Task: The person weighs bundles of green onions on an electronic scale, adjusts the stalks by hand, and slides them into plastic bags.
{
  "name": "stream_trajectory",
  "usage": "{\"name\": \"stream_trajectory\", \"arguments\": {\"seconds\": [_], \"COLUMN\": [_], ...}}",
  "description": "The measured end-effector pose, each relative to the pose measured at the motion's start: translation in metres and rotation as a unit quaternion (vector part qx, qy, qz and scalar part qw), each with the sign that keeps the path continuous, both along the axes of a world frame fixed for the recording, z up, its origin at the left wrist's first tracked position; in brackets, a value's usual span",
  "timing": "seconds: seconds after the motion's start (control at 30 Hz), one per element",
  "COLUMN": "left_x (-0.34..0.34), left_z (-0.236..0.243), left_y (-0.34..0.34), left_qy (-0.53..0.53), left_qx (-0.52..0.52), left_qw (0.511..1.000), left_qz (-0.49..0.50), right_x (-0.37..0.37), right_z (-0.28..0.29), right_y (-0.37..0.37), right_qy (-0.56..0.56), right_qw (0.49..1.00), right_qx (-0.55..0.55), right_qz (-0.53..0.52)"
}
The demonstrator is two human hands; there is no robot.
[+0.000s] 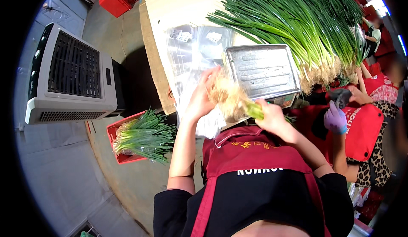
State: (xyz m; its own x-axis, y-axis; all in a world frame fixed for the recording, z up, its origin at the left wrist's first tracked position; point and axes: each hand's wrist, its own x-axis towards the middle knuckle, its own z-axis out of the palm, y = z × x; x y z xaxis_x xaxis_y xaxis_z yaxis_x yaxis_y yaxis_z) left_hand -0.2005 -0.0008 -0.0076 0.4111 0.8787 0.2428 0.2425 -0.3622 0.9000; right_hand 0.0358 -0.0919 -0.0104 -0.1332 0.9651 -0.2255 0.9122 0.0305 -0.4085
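A bunch of spring onions [251, 108] lies across the front of my apron, its pale, hairy roots [227, 94] pointing left. My right hand [272, 117] is closed around the stalks just behind the roots. Against the root ends rests my left hand [202, 97], its visible fingers stretched upward along them; the roots partly hide that hand. Clear plastic bags [182, 52] lie flat on the table beyond my left hand. A shallow metal tray [263, 69] sits just past the bunch, on what looks like a scale [284, 101].
A large heap of spring onions [289, 28] covers the table's [170, 7] far right. Left on the floor stand an air cooler [72, 75] and a red crate [111, 131] of bagged spring onions. Co-workers work at right, one wearing a purple glove [335, 118]. A red crate [114, 0] stands far left.
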Motion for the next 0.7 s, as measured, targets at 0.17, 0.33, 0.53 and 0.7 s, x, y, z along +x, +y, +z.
{"name": "stream_trajectory", "arguments": {"seconds": [0.17,0.33,0.53,0.7], "left_x": [0.005,0.022,0.039,0.060], "left_z": [-0.002,0.000,0.006,-0.011], "left_y": [-0.016,-0.021,-0.023,-0.061], "left_qy": [-0.012,0.019,0.278,0.212], "left_qx": [0.041,0.077,0.252,0.118], "left_qw": [0.998,0.993,0.925,0.959], "left_qz": [-0.047,0.083,0.057,-0.149], "right_x": [0.004,-0.002,-0.015,0.014], "right_z": [-0.024,-0.024,-0.005,-0.004], "right_y": [0.004,0.015,0.032,0.063], "right_qy": [-0.033,-0.058,-0.087,0.088], "right_qw": [0.997,0.997,0.995,0.983], "right_qx": [0.074,0.050,-0.048,-0.153], "right_qz": [0.004,-0.010,0.029,0.057]}}
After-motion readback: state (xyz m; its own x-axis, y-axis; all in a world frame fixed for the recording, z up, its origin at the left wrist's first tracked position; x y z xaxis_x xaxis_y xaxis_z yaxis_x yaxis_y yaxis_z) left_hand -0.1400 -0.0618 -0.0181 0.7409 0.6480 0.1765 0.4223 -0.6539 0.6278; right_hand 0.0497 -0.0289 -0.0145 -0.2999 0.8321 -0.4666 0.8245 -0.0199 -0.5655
